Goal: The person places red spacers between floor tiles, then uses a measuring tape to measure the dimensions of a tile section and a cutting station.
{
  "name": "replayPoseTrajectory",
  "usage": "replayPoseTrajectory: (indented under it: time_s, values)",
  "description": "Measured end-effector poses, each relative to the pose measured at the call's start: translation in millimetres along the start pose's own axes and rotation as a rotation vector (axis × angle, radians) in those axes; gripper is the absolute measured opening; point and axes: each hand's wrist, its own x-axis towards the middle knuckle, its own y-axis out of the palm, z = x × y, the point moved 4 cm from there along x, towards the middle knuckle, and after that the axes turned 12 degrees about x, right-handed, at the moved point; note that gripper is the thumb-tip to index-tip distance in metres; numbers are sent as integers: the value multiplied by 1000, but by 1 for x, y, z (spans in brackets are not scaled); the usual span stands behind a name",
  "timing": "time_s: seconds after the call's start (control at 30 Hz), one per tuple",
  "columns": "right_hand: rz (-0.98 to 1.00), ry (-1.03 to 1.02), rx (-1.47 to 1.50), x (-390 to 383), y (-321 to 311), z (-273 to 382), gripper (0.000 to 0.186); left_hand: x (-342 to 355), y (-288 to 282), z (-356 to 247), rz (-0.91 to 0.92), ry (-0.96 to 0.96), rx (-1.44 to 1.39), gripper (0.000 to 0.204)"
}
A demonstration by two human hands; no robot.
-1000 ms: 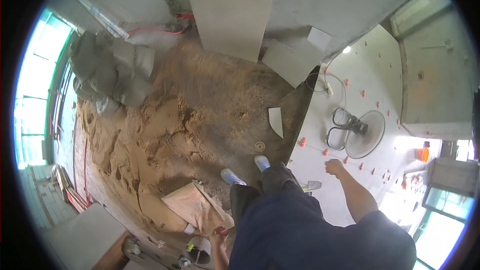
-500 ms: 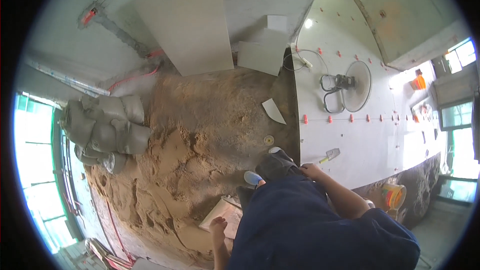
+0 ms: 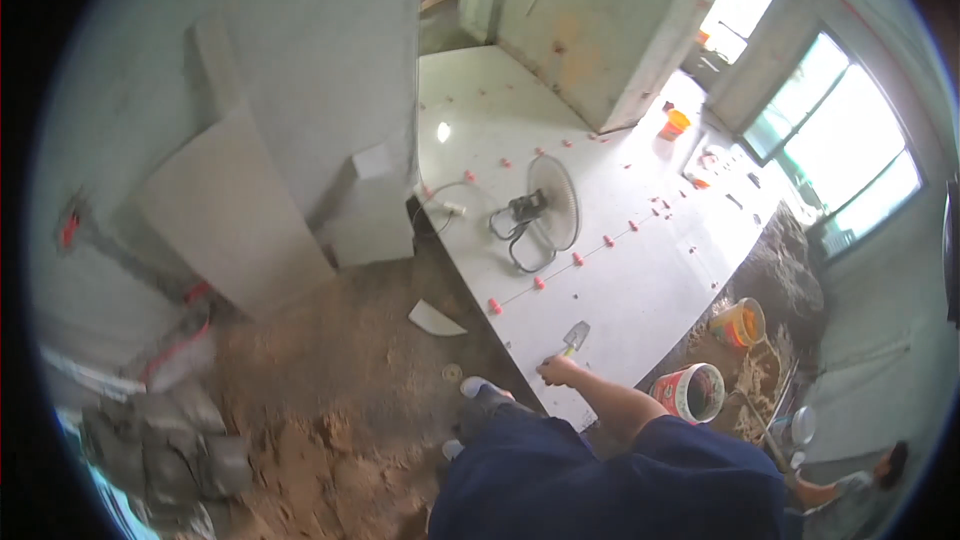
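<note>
My right hand [image 3: 557, 370] reaches over the near left edge of the light floor tiles [image 3: 640, 310]. Its fingers are curled at the yellow-green handle of a small trowel [image 3: 577, 334]. The trowel's grey blade points away from me, flat on the tile as far as I can see. Part of the handle is hidden under the hand. My left hand is out of sight, behind my dark blue shirt or below the picture.
A fan [image 3: 552, 203] stands on the tiles among red levelling clips [image 3: 540, 283]. Buckets [image 3: 690, 393] stand right of the tiles. A tile offcut [image 3: 436, 319] lies on the sandy floor; large panels [image 3: 235, 215] lean on the wall. Another person [image 3: 862, 490] is at lower right.
My view has swung to the right. My right hand has moved from beside my knee out to the trowel's handle. My left hand has dropped out of view.
</note>
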Motion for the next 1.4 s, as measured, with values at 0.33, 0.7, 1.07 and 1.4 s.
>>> replayPoseTrajectory:
  time_s: [0.33,0.7,1.07,1.4]
  values:
    - [-84,-187,-75,-84,7,15,40,54,-12,-42,79,121,239,20]
    - [-30,36,357,-55,-41,-182,27,10,10,-86,109,-342,-258,27]
    - [6,93,447,-56,-11,-13,29,-59,-1,-40,-32,-448,-683,40]
    - [137,-47,389,-45,-10,15,19,-54,36,-3,-39,-408,-564,34]
